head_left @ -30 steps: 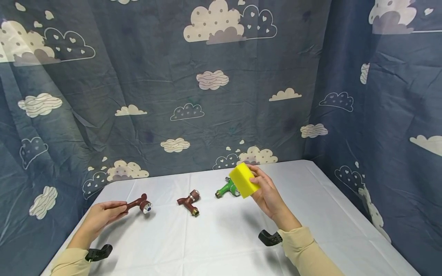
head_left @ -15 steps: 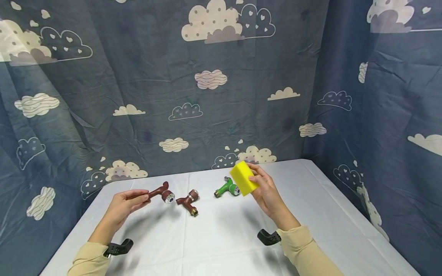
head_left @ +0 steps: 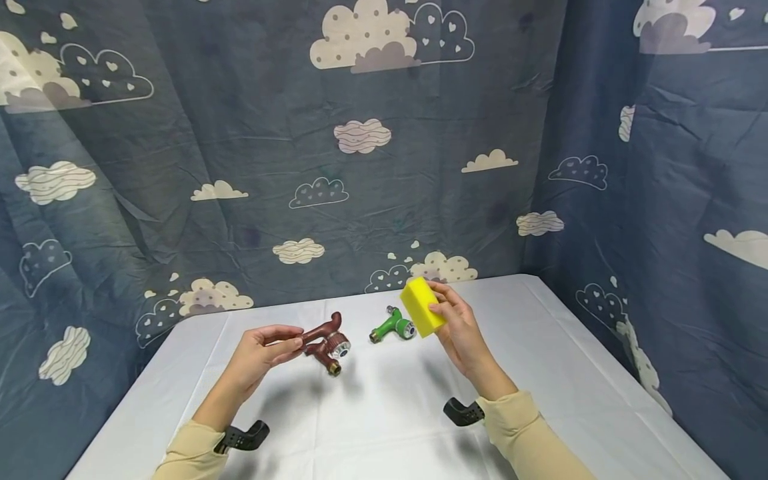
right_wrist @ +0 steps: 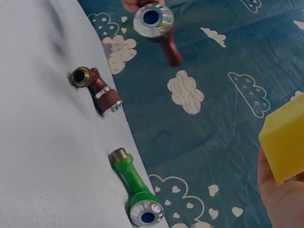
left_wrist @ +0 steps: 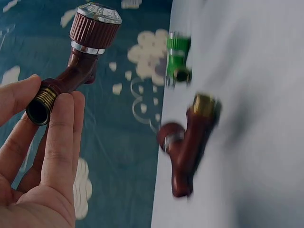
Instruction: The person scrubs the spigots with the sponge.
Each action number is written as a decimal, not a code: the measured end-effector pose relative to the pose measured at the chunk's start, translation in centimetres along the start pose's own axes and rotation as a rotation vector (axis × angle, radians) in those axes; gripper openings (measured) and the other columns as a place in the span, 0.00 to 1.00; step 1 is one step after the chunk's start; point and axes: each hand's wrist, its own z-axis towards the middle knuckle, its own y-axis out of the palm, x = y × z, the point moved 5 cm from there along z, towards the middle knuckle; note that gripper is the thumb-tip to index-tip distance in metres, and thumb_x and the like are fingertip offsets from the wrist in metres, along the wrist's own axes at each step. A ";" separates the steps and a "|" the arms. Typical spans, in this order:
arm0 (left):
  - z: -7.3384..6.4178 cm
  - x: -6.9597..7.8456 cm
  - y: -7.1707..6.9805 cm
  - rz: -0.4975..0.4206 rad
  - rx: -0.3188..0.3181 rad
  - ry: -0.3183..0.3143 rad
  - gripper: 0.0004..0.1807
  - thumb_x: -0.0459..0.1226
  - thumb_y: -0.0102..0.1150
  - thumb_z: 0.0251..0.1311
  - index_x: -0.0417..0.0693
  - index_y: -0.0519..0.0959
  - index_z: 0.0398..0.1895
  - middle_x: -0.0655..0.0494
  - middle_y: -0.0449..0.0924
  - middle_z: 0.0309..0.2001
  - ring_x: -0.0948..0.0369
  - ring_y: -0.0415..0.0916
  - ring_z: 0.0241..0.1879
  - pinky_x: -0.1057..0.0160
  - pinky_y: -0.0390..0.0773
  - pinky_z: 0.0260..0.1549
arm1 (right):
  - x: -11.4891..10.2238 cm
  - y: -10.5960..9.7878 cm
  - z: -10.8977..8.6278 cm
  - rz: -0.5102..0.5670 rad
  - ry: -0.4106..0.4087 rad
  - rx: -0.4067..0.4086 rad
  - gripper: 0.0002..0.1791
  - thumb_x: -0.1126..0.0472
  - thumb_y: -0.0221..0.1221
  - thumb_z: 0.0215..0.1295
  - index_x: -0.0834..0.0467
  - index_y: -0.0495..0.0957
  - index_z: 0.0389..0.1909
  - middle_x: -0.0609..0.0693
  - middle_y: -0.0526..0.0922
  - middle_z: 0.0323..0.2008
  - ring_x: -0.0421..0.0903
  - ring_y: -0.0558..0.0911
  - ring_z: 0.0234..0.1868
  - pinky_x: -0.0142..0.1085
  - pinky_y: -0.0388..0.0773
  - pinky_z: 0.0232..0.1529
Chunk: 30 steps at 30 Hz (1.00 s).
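Observation:
My left hand (head_left: 263,353) pinches a dark red tap (left_wrist: 78,66) by its brass threaded end, holding it above the table. The tap's ribbed knob with a silver cap points away from the fingers. In the head view it overlaps a second dark red tap (head_left: 325,360) that lies on the cloth. To the right, my right hand (head_left: 461,333) grips a yellow sponge block (head_left: 423,307) between thumb and fingers, raised over the table. Behind and left of the sponge lies a green tap (head_left: 393,325) with a brass thread and silver-capped knob.
A white cloth covers the table (head_left: 372,427). Dark blue curtains (head_left: 420,220) printed with clouds hang behind it and along both sides. Black wrist mounts (head_left: 243,437) stick out from both beige sleeves.
My left hand has carried its dark red tap rightward, from the table's left side to over the second dark red tap. The right hand with the sponge has stayed nearly still.

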 end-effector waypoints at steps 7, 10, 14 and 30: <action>-0.2 0.8 3.5 -0.002 -0.085 0.040 0.21 0.29 0.71 0.66 0.24 0.82 0.58 0.58 0.90 0.48 0.65 0.90 0.45 0.64 0.89 0.53 | 0.1 0.3 0.1 -0.144 -0.050 0.007 0.27 0.67 0.51 0.76 0.59 0.69 0.75 0.57 0.72 0.68 0.51 0.76 0.60 0.29 0.82 0.54; -0.3 1.2 4.8 0.007 -0.125 0.081 0.21 0.29 0.71 0.66 0.24 0.82 0.58 0.56 0.91 0.49 0.64 0.91 0.41 0.63 0.90 0.50 | 0.1 0.5 0.0 -0.263 -0.089 0.016 0.26 0.68 0.55 0.76 0.57 0.73 0.73 0.58 0.74 0.69 0.53 0.79 0.61 0.28 0.83 0.53; -0.5 1.5 6.3 0.008 -0.163 0.109 0.21 0.29 0.72 0.65 0.23 0.82 0.57 0.55 0.91 0.47 0.64 0.90 0.37 0.64 0.89 0.44 | 0.1 1.0 -0.3 -0.365 -0.138 0.000 0.25 0.67 0.59 0.76 0.58 0.75 0.72 0.59 0.76 0.71 0.59 0.83 0.65 0.28 0.84 0.52; -0.6 1.7 9.5 0.025 -0.151 0.128 0.20 0.30 0.77 0.61 0.29 0.86 0.54 0.56 0.91 0.41 0.66 0.88 0.35 0.70 0.82 0.31 | -0.4 3.0 -1.7 -0.694 -0.407 0.015 0.26 0.67 0.68 0.64 0.48 0.84 0.63 0.53 0.81 0.65 0.52 0.81 0.56 0.39 0.84 0.49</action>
